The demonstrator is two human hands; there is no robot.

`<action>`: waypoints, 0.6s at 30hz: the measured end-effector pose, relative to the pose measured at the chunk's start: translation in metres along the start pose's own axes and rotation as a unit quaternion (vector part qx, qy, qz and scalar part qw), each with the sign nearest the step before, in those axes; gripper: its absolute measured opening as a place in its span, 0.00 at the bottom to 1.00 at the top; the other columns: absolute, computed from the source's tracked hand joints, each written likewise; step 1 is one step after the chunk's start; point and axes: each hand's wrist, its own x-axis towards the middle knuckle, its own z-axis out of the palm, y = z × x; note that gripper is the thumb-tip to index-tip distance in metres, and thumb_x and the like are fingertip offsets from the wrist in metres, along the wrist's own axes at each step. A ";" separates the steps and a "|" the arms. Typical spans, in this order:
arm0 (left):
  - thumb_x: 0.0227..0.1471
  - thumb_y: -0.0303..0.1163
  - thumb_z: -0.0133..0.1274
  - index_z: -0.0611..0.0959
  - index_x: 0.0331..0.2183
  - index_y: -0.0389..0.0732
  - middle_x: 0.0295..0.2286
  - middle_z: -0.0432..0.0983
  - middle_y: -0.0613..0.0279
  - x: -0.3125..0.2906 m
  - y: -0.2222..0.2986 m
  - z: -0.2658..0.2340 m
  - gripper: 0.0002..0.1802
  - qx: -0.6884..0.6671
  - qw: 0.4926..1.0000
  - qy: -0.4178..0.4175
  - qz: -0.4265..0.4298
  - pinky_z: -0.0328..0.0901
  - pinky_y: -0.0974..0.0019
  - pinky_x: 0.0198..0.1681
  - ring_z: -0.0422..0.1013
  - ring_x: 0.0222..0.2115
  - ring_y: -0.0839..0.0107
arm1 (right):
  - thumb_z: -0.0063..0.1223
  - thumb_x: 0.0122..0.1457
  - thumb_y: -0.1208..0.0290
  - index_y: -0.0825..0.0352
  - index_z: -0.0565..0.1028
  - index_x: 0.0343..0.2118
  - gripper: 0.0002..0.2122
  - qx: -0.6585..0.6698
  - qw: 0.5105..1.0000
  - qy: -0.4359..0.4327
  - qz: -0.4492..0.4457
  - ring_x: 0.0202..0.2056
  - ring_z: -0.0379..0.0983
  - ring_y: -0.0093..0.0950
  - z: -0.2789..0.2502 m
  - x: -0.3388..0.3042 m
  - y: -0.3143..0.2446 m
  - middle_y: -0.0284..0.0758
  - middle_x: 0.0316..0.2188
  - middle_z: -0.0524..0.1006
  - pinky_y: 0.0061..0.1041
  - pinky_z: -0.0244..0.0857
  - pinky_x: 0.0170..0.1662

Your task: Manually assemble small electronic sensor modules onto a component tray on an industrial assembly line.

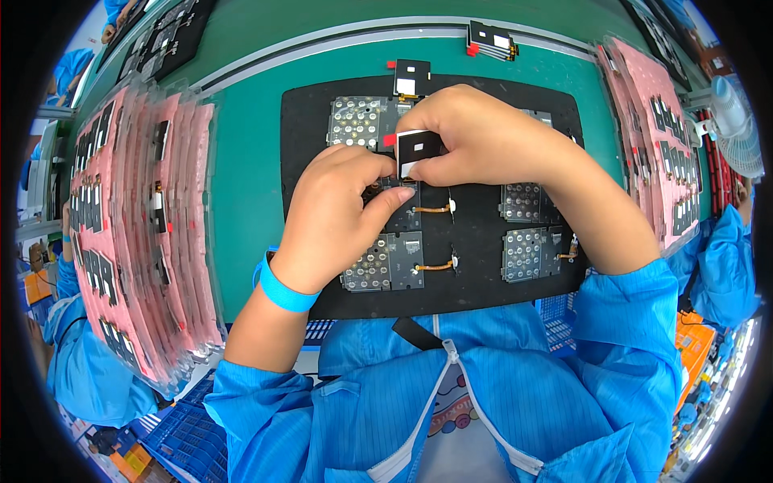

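My right hand (483, 133) pinches a small display module (420, 153), which has a dark back, a white strip and a red tab. Beneath it lies a circuit board (407, 197) with round metallic key pads, mostly covered by my hands. My left hand (334, 213) is closed beside the module's lower left edge, its thumb and forefinger over that board; what lies between them is hidden. Just beyond, another board (354, 121) has a display module (412, 76) at its upper right. Nearer me rests a board (382, 264) with an orange flex cable (435, 266).
The boards lie on a black mat (475, 286) on a green table. More boards (531, 253) sit at right. Stacked clear trays with pink liners stand left (133, 217) and right (652, 137). A pile of display modules (493, 42) lies at the far edge. Blue-sleeved people work on both sides.
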 end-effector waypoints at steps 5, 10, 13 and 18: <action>0.41 0.28 0.62 0.80 0.26 0.35 0.20 0.72 0.55 0.000 0.000 0.000 0.08 -0.007 1.000 0.000 -0.009 0.62 0.57 0.32 0.68 0.25 0.56 | 0.57 0.43 0.75 0.74 0.76 0.26 0.08 -0.013 0.999 -0.024 0.019 0.21 0.72 0.39 -0.002 0.001 -0.003 0.46 0.17 0.73 0.33 0.65 0.26; 0.42 0.27 0.61 0.80 0.26 0.34 0.21 0.72 0.55 0.001 0.001 0.000 0.08 -0.015 1.000 0.001 -0.015 0.61 0.57 0.32 0.68 0.25 0.55 | 0.57 0.45 0.76 0.72 0.76 0.26 0.06 -0.034 0.999 -0.021 0.003 0.19 0.68 0.30 -0.002 0.000 -0.001 0.42 0.17 0.72 0.27 0.62 0.25; 0.42 0.27 0.61 0.80 0.25 0.35 0.21 0.72 0.55 0.001 0.001 -0.001 0.07 -0.028 0.999 -0.001 -0.024 0.61 0.57 0.32 0.68 0.25 0.55 | 0.57 0.45 0.76 0.72 0.76 0.26 0.06 -0.001 0.999 -0.036 0.015 0.19 0.68 0.29 -0.002 0.000 -0.002 0.42 0.17 0.72 0.26 0.62 0.24; 0.41 0.26 0.60 0.80 0.23 0.35 0.20 0.73 0.54 0.002 0.001 0.001 0.06 -0.062 0.997 0.010 -0.046 0.62 0.58 0.31 0.69 0.25 0.56 | 0.59 0.42 0.74 0.74 0.76 0.25 0.08 0.013 0.998 -0.037 0.041 0.19 0.72 0.32 -0.004 0.001 -0.005 0.43 0.16 0.73 0.30 0.64 0.24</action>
